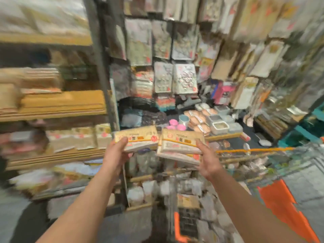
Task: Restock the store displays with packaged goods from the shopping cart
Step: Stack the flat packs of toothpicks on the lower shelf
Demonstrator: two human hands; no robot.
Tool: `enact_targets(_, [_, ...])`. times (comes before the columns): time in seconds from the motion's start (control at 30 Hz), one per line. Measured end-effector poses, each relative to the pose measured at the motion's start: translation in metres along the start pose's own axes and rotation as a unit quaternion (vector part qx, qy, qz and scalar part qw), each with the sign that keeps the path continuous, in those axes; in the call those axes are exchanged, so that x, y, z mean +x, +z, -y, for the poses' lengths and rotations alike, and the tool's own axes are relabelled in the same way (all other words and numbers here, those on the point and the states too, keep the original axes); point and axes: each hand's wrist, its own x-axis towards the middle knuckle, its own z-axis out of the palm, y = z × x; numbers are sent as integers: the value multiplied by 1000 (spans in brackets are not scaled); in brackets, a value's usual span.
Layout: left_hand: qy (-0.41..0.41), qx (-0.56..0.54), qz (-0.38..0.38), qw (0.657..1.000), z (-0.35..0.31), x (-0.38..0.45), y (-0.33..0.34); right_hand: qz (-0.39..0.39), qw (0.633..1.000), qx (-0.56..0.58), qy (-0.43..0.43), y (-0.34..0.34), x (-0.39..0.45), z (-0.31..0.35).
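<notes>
The frame is blurred by motion. My left hand (pixel 117 151) grips a flat cream packet (pixel 138 137) with a yellow band and red marks, thumb on top. My right hand (pixel 207 159) holds a small stack of the same packets (pixel 180 146) from below and the side. Both loads hover side by side at chest height, above the wire shopping cart (pixel 189 207), which carries more wrapped goods. Similar cream packets (pixel 77 139) lie on the shelf to the left.
A dark upright post (pixel 103 67) divides the left shelves of tan stacked packs (pixel 63 100) from a wall of hanging packets (pixel 166 50). A low counter holds pink cups (pixel 175 124) and small tubs (pixel 220 126). An orange shape (pixel 280 204) lies at the lower right.
</notes>
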Motion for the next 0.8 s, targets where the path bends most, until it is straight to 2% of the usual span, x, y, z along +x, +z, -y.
enact_targets(0.13, [72,1,-58,996,-68,6,-99,90,996,-5,-7,124,17,-14])
enact_targets(0.37, [171,79,-127,974,-193,42,-235,156,987,-20,-40,305,38,-67])
enact_targets(0.47, [178,88,-128,972,-238,66,-281,159,983,-63,-61,363,52,-81])
enact_targets(0.6, [142,103,-103,979,-268,114,-320,160,983,-69,-57,388,86,-97])
enact_targets(0.8, [118,167,-49,978,-297,145,-301,140,987,-77,-34,410,102,-87])
